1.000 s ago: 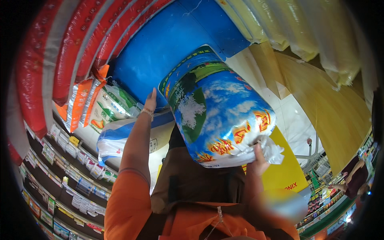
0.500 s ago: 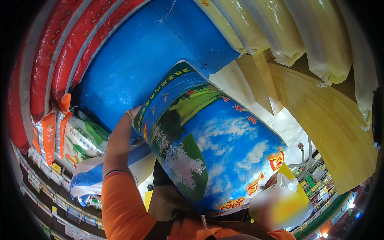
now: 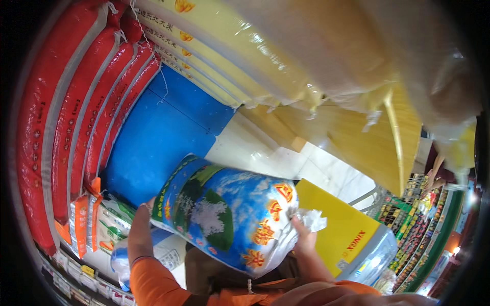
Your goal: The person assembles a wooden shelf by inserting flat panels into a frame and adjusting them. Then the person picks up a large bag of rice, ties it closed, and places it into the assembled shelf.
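A plump blue rice sack (image 3: 240,214), printed with sky, a green leaf and white grains, lies tilted across the space before my body. Its far left edge rests against my left hand (image 3: 148,206), whose fingers are mostly hidden behind the sack. At the other end, my right hand (image 3: 304,238) is closed round the gathered white mouth (image 3: 312,220) of the sack. Beyond the sack is a blue platform (image 3: 153,132), with the sack's far corner in front of it.
Red sacks (image 3: 71,112) are stacked on the left. Pale yellow sacks (image 3: 229,46) overhang the far side and right, above a wooden panel (image 3: 357,143). A yellow-topped box (image 3: 332,224) stands right of the sack, near a shopping cart (image 3: 375,204). Green-and-white bags (image 3: 115,224) sit at lower left.
The sack has come down and nearer my body, lying more level. My right hand shows more clearly on its gathered end. The view has shifted, bringing more of the yellow sacks in.
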Motion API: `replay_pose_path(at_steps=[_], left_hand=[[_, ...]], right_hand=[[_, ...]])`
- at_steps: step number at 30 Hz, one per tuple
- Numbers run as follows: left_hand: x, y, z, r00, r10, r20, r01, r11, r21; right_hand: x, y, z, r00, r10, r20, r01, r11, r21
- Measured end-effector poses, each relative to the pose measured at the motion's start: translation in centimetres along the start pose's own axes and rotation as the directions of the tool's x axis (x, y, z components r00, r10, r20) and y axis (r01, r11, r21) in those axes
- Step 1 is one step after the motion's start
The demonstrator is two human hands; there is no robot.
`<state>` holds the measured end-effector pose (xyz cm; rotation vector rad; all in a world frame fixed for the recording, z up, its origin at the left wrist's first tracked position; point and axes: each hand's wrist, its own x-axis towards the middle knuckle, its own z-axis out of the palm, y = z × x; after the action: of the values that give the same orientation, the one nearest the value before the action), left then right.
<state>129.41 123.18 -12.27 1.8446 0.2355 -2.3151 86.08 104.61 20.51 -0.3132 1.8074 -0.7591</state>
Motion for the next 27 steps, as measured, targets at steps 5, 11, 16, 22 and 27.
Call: replay_pose_path(at_steps=[5,11,16,22,27], left_hand=[[-4.9,-1.3,-0.3,0.997,0.075,-0.034,-0.078,0.992,-0.098],[-10.4,1.6,1.2,0.976,0.17,-0.138,-0.189,0.972,-0.139],[-17.4,5.5,4.7,0.896,0.371,-0.244,-0.408,0.906,-0.117],[-32.4,10.1,15.0,0.746,0.599,-0.291,-0.612,0.789,0.054],[-37.0,10.7,22.3,0.684,0.688,-0.243,-0.675,0.723,0.149]], right_hand=[[-0.9,-2.1,0.8,0.969,-0.113,0.218,0.113,0.993,0.013],[-1.8,-3.7,-0.4,0.959,-0.168,0.227,0.2,0.972,-0.124],[-3.1,-6.6,-2.5,0.827,-0.464,0.319,0.519,0.847,-0.113],[-9.1,-16.7,-9.0,0.552,-0.748,0.368,0.697,0.656,0.288],[-12.4,-22.5,-14.1,0.368,-0.828,0.422,0.803,0.512,0.306]])
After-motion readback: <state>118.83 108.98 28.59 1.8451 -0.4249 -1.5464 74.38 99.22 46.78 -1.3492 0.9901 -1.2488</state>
